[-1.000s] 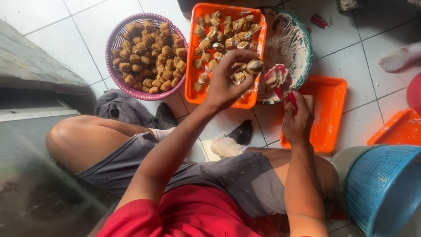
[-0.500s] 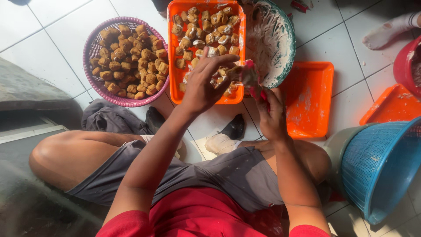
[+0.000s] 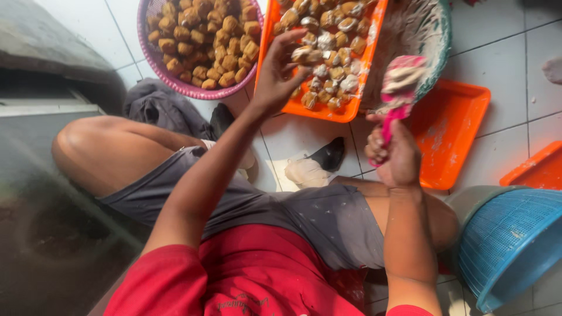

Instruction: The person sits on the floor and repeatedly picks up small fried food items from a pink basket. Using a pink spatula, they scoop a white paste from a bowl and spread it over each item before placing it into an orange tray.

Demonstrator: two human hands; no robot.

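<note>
Shift: left hand (image 3: 275,79) now over orange tray (image 3: 281,105), fingers pinching stuffed puff (image 3: 305,54).
Right hand (image 3: 393,155): clenched on pink spoon (image 3: 399,88).
Risk: paste dripping onto floor (image 3: 304,137); puff slipping.

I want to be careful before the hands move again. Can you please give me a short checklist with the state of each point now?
1. Left hand has a piece in its grip: ok, the fingers pinch a filled piece over the orange tray.
2. Right hand holds the pink spoon: ok, fist closed around the handle.
3. Spoon loaded with paste: ok, a pale lump sits on it.
4. Free space in that tray: not ok, it looks almost full.
5. Unfilled pieces available: ok, the purple basket holds many.
6. Paste left in the bowl: cannot tell, mostly smeared walls show.
</note>
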